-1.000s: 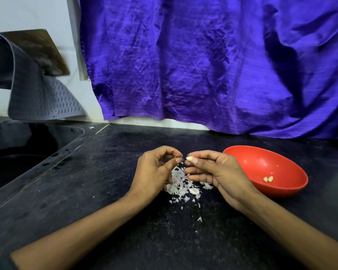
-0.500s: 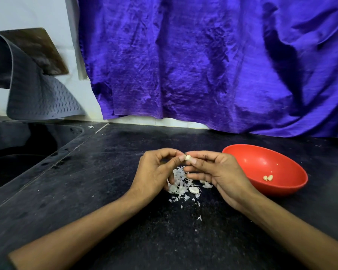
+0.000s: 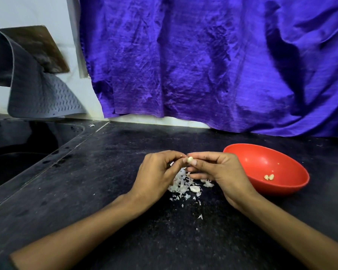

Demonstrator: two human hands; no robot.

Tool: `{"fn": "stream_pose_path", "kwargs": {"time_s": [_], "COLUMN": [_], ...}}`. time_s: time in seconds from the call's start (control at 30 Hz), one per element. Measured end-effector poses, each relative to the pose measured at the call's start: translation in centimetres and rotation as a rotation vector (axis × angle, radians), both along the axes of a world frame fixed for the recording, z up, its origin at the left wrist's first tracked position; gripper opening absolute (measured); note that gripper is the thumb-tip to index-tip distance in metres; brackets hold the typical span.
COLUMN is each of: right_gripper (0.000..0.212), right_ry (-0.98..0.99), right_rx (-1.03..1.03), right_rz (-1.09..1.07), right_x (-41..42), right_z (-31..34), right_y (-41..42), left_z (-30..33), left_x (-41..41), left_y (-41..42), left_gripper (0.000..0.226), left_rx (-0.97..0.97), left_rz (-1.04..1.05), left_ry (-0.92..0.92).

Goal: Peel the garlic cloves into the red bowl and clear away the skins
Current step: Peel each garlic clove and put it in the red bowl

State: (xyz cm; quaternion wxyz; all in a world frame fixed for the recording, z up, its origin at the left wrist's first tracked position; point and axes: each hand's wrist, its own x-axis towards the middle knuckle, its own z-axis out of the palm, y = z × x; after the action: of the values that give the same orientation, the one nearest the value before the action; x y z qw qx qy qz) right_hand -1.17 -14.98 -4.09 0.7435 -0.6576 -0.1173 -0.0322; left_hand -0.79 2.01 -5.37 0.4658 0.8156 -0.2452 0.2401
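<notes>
A pale garlic clove (image 3: 189, 159) sits between the fingertips of both hands above the black counter. My right hand (image 3: 220, 172) pinches it from the right, and my left hand (image 3: 156, 174) has its curled fingertips on it from the left. Below the hands lies a heap of white garlic skins (image 3: 181, 185), with an unpeeled clove (image 3: 195, 188) among them. The red bowl (image 3: 281, 184) stands just right of my right hand and holds two peeled cloves (image 3: 269, 177).
A dark sink (image 3: 23, 151) is sunk into the counter at the left, with a grey perforated mat (image 3: 37, 94) hanging above it. A purple cloth (image 3: 213, 65) covers the back wall. Stray skin flakes (image 3: 200, 216) lie on the black counter (image 3: 105, 191) nearer me.
The two hands have closed together on the clove: my left fingertips, apart from it a second ago, now touch it. The bowl and skins have not moved.
</notes>
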Motion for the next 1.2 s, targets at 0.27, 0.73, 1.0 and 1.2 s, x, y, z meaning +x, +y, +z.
{"fn": "stream_pose_path", "kwargs": {"time_s": [0.27,0.73,1.0,1.2], "right_gripper": [0.016,0.017,0.016,0.020], "right_ry": [-0.069,-0.071,-0.061,0.009], "right_rx": [-0.055,-0.064,-0.048,0.028], "right_rz": [-0.039,0.032,0.069,0.116], "right_x": [0.2,0.0,-0.2,-0.3], "right_z": [-0.4,-0.4,0.0,0.2], "right_y": [0.0,0.2,0.3,0.3], "left_z": [-0.7,-0.6,0.0,0.3], "left_x": [0.7,0.4,0.1,0.0], "left_y": [0.1,0.0,-0.2,-0.1], "left_gripper": [0.012,0.013,0.013,0.014], "left_rx": [0.079,0.095,-0.007,-0.091], "left_rz": [0.042,0.090,0.051,0.042], "left_ry": [-0.055,-0.035,0.065,0.109]}}
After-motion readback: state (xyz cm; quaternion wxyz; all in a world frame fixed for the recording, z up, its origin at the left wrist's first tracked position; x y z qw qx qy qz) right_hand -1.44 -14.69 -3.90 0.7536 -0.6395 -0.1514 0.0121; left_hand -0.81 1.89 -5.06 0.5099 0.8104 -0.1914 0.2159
